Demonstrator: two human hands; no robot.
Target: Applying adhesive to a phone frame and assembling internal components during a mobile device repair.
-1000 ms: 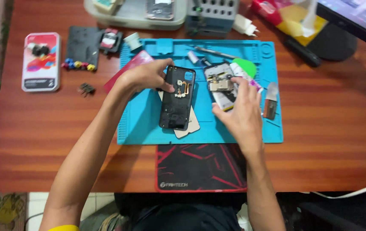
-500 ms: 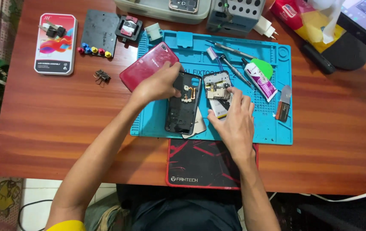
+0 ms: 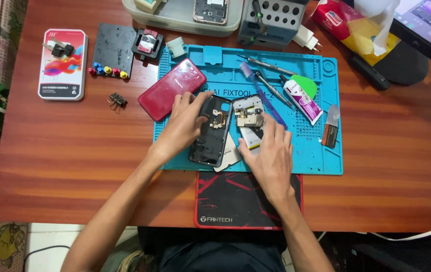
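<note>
On the blue repair mat (image 3: pixel 321 151) lies a black phone frame (image 3: pixel 210 136), and my left hand (image 3: pixel 182 126) grips its upper left edge with the fingers curled over it. Beside it on the right lies an opened phone body (image 3: pixel 248 118) with its inner parts showing. My right hand (image 3: pixel 270 156) lies over its lower half, thumb at its left edge, fingers spread along it. A red phone back cover (image 3: pixel 172 88) rests tilted at the mat's upper left corner, just above my left hand. A pale card (image 3: pixel 230 153) sticks out from under the black frame.
On the mat's right side lie a purple tool (image 3: pixel 263 93), metal drivers (image 3: pixel 270 65), a glue tube (image 3: pixel 303 100), a green pick (image 3: pixel 307 85) and a small scraper (image 3: pixel 330 131). A black-red pad (image 3: pixel 230 201) lies at the near edge. On the left are a white box (image 3: pixel 63 63), a black plate (image 3: pixel 112 48) and a binder clip (image 3: pixel 117 99). At the back stand a tray (image 3: pixel 185 20) and a grey tool holder (image 3: pixel 270 20).
The view has shifted, so everything sits further right and lower. My left hand has come off the red cover onto the black frame. My right hand stays on the opened phone.
</note>
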